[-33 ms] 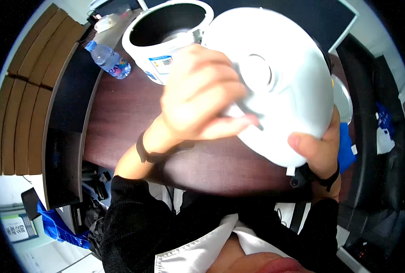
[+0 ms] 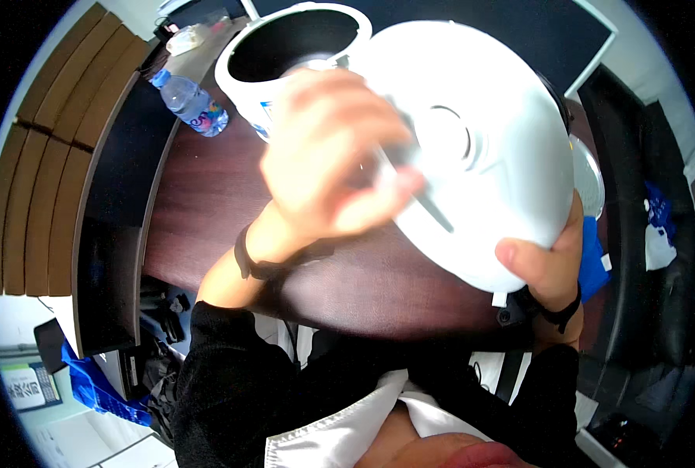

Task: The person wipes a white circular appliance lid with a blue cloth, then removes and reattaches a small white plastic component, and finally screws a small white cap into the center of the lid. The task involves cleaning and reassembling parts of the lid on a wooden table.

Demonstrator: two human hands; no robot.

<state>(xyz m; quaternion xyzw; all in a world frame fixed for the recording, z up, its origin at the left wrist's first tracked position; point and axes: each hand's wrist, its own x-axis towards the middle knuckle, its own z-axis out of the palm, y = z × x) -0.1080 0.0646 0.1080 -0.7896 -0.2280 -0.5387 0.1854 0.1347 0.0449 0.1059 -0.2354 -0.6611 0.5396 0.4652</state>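
A white domed lid with a round vent piece is tilted up over the table. My right hand grips its right lower rim, thumb on the white face and fingers behind. My left hand, smeared by motion, is curled at the lid's left side, thumb toward the white face. A pale edge shows between its fingers, too blurred to name. Behind the left hand stands a white pot-shaped appliance body, like a rice cooker, open at the top with a dark inside. Whether the lid is joined to it I cannot tell.
A water bottle with a blue cap stands left of the appliance body on the dark wooden table. Stacked brown boxes are at far left. Right of the lid are a blue item and a clear round piece.
My left hand has shifted slightly left, off the lid's face, and now covers more of the appliance body's label. The right hand keeps its grip; the lid sits slightly lower in view.
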